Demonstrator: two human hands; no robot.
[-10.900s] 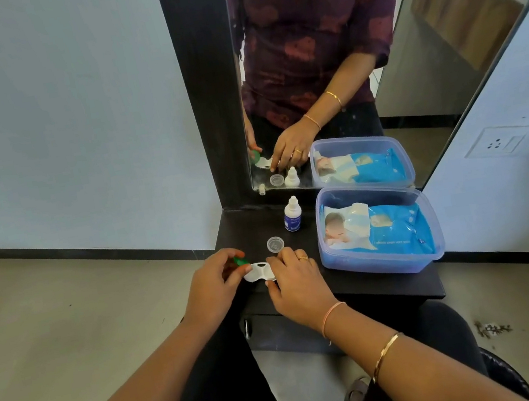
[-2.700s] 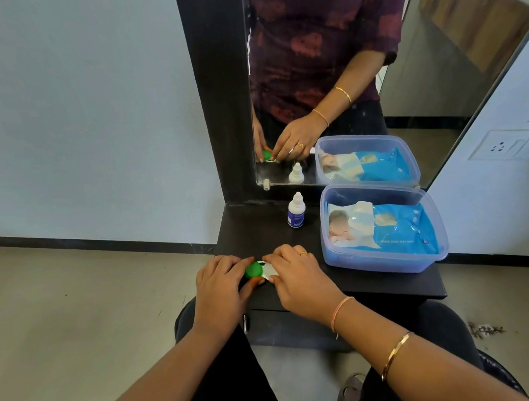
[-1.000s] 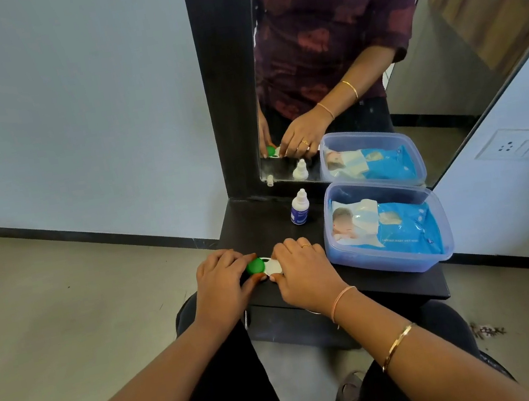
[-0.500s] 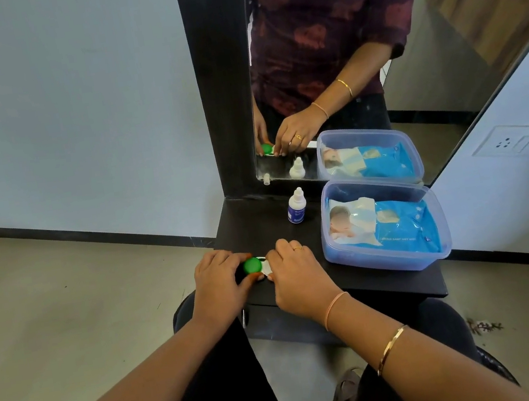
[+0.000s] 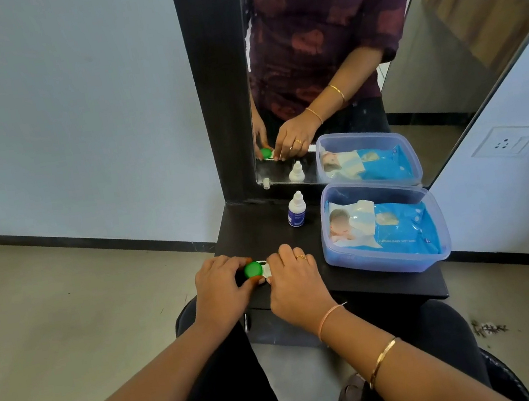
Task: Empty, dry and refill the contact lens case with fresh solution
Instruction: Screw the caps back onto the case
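The white contact lens case [image 5: 265, 270] lies near the front left corner of the dark shelf [image 5: 391, 287]. Its green cap [image 5: 252, 269] sits on the left well. My left hand [image 5: 222, 285] grips that green cap between thumb and fingers. My right hand [image 5: 294, 277] covers and holds the right half of the case, so that side and its cap are hidden. A small white solution bottle [image 5: 296, 210] with a blue label stands upright farther back, apart from both hands.
A clear blue-tinted plastic box [image 5: 431, 215] holding a pack of wet wipes [image 5: 381, 226] fills the right side of the shelf. A mirror [image 5: 404, 39] in a dark frame rises behind. The shelf's front edge lies just under my wrists.
The clear cap that lay loose on the shelf 10.9 s ago is gone from view. The green cap now sits on the case, and both hands have stayed clamped on it for the last second.
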